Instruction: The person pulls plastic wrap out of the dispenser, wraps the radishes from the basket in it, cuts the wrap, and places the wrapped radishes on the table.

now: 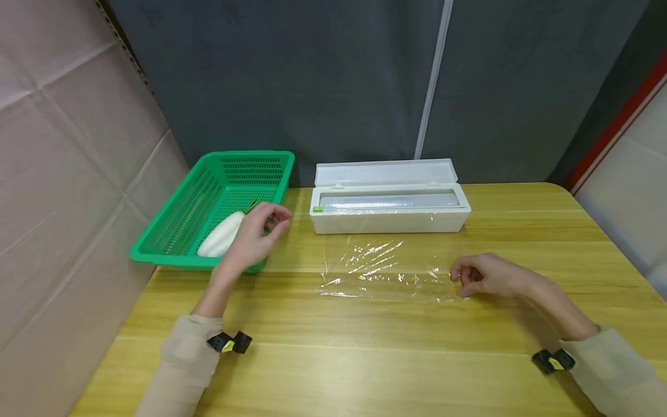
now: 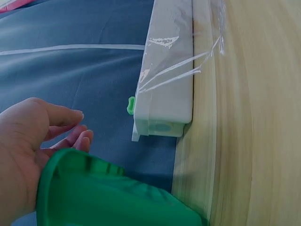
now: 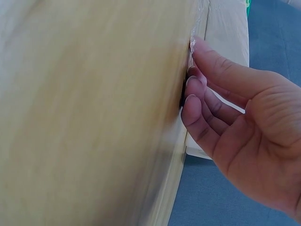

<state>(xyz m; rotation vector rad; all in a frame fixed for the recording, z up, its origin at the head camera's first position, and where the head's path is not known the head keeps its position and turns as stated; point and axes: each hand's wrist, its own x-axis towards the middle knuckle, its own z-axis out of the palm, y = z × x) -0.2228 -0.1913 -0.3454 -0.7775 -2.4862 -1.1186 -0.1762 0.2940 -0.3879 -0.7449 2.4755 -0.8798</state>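
Note:
A clear sheet of plastic wrap (image 1: 377, 263) stretches forward from the white wrap dispenser (image 1: 391, 223), whose lid stands raised. My right hand (image 1: 495, 275) pinches the sheet's near right corner between thumb and fingers, low over the wooden table. In the right wrist view the wrap gathers at the thumb tip (image 3: 200, 44). My left hand (image 1: 256, 231) hovers over the right side of the green basket (image 1: 177, 261), fingers loosely curled with nothing in them. Beneath it lies a white radish (image 1: 221, 234) with a green top, partly hidden by the hand.
A small green slider (image 1: 318, 209) sits at the dispenser's left end. Dark cloth (image 1: 312, 87) hangs behind the table, and a pale sheet (image 1: 68, 174) stands along the left. Bare wooden tabletop (image 1: 365, 353) extends in front of the wrap.

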